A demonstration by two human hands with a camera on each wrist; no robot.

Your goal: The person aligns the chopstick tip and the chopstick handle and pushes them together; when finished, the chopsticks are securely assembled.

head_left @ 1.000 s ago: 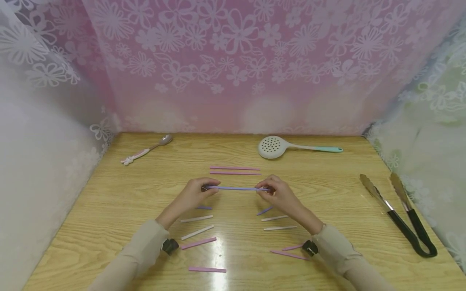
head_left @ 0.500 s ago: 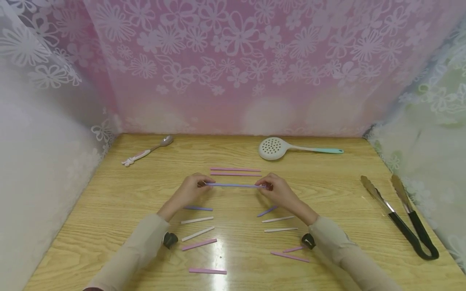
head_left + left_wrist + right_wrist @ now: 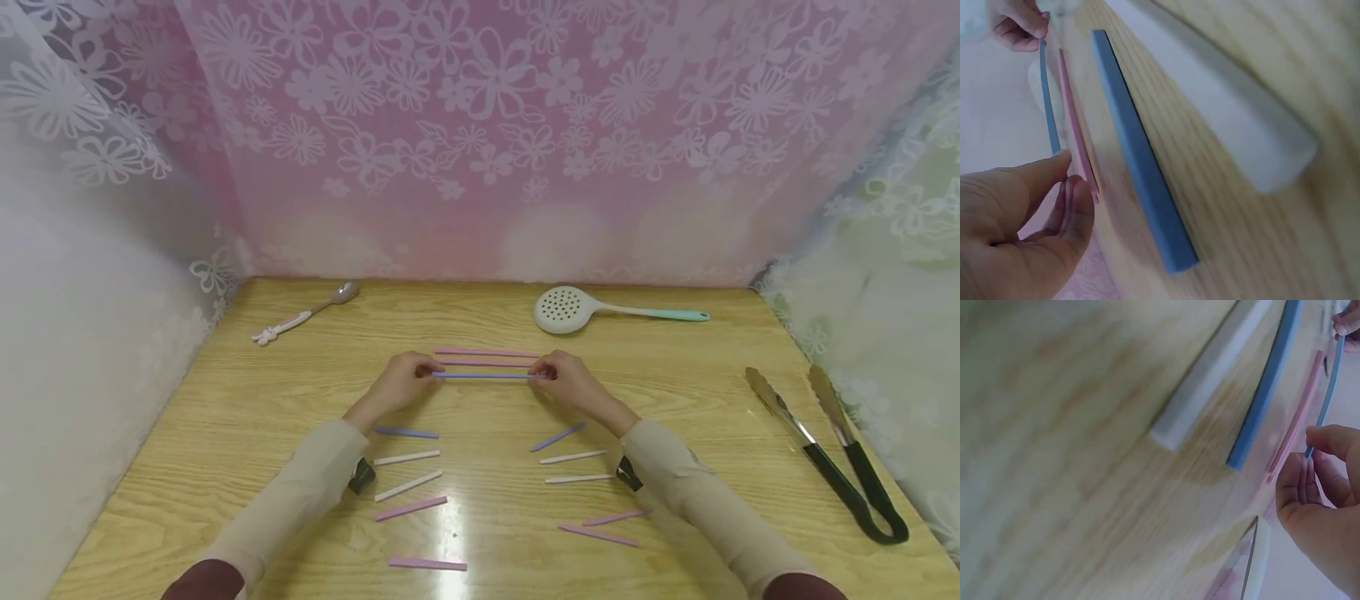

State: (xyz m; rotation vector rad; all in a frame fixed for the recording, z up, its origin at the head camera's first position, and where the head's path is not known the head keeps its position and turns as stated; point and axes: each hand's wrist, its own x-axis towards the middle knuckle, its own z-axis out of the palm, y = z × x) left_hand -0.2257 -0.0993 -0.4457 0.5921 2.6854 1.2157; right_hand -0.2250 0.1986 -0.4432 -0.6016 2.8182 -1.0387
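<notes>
A thin blue-violet chopstick (image 3: 487, 375) spans between both hands, just in front of two pink chopsticks (image 3: 487, 363) that lie parallel on the table. My left hand (image 3: 407, 382) pinches its left end between thumb and fingertips. At the other end my right hand (image 3: 572, 384) has the same kind of pinch. Both wrist views show the held chopstick (image 3: 1049, 103) close beside the pink ones. Whether it touches the table cannot be told. Nearer the arms lie shorter blue stick pieces, one to the left (image 3: 407, 432) and one to the right (image 3: 558, 437).
White and pink short sticks lie in two groups, left (image 3: 408, 485) and right (image 3: 577, 479), partly below the forearms. A spoon (image 3: 306, 315) lies back left, a slotted skimmer (image 3: 564, 310) back centre-right. Black-handled tongs (image 3: 832, 467) lie at the right. Curtains (image 3: 487, 208) border the table.
Both hands have moved away from the body with the blue-violet chopstick, bringing it near the two pink ones. The other things lie as before.
</notes>
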